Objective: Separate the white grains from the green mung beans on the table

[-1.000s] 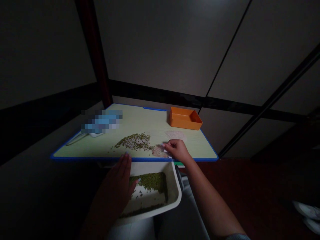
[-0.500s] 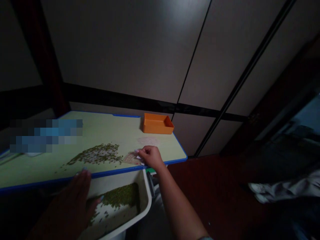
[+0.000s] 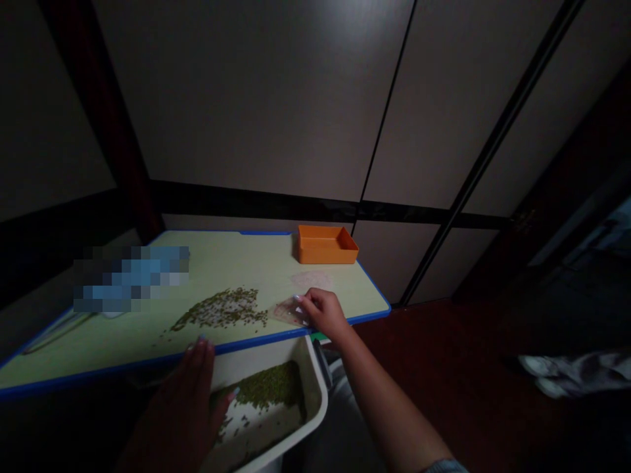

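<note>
My right hand is closed, thumb and fingers pinching a thin see-through plastic piece with faint reddish marks; whether it is a bag or a flat sheet I cannot tell. It lies at the table's front edge, beside a spread of small green-brown seeds or pellets. My left hand, fingers stretched out, is over the left part of a white bin, its fingertips near the table's blue edge. More green grains lie inside the bin, partly hidden by that hand.
An orange open box stands at the back right of the pale table. In front of it is a faint pinkish patch. A blurred-out blue item lies at left. A person's shoes show at far right.
The camera view has turned a little, so everything appears farther right. My right hand keeps its pinch on the plastic; the left stays stretched over the bin. The grains look much the same.
</note>
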Tool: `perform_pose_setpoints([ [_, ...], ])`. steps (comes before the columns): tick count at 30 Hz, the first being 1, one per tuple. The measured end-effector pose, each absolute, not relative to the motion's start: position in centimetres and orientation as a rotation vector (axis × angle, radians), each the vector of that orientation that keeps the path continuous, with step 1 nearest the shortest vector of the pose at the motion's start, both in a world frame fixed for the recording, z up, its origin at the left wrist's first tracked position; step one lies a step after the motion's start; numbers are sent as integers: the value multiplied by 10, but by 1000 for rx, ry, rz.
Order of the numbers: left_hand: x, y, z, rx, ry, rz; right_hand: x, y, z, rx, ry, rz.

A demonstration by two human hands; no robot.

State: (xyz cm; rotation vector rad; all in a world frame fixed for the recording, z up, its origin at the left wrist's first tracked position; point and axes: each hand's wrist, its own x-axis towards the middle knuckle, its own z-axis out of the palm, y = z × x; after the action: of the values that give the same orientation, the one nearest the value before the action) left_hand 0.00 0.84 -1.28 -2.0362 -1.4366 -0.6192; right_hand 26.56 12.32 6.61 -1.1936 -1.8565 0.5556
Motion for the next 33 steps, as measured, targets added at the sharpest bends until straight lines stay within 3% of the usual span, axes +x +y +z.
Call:
perform_pose_setpoints([
  [7,5,7,-9,-2039,-1488,-651,270,101,72,-1044,-2170,-361],
  [10,6,4,-9,-2062,-1533,-639,263,94,69,-837,-2260,-602],
  [21,10,5,-6,-1983,-1478,-671,254,84,63,-542,-2382,-744],
  [33,10,2,-1,-1992,-1461,-650,254,82,65,-563,-2297,-801],
])
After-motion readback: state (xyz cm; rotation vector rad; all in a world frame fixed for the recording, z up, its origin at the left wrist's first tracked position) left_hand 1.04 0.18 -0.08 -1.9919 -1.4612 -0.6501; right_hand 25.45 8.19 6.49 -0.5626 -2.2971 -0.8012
